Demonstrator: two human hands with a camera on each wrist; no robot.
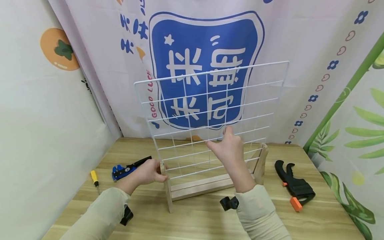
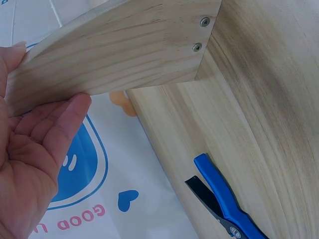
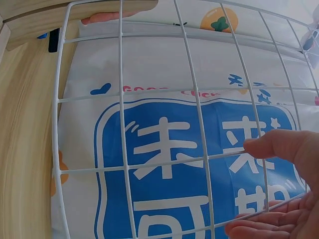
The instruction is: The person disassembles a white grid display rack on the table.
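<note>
A white wire grid panel (image 1: 207, 73) stands upright, tilted slightly, between the two side pieces of a wooden stand (image 1: 204, 189). My right hand (image 1: 231, 150) holds the panel near its middle, thumb on the near side and fingers on the far side, as the right wrist view shows across the wires (image 3: 120, 69). My left hand (image 1: 147, 173) grips the stand's left side board (image 1: 168, 193) near its top. In the left wrist view that board (image 2: 114, 59) has two screws at its lower end, and fingers press along its edge.
Left of the stand lie a blue-and-black hand tool (image 1: 121, 171) and a yellow-handled screwdriver (image 1: 94, 176). A black clamp with orange pads (image 1: 300, 188) lies to the right. A printed curtain (image 1: 126, 100) hangs behind the wooden table (image 1: 198, 220).
</note>
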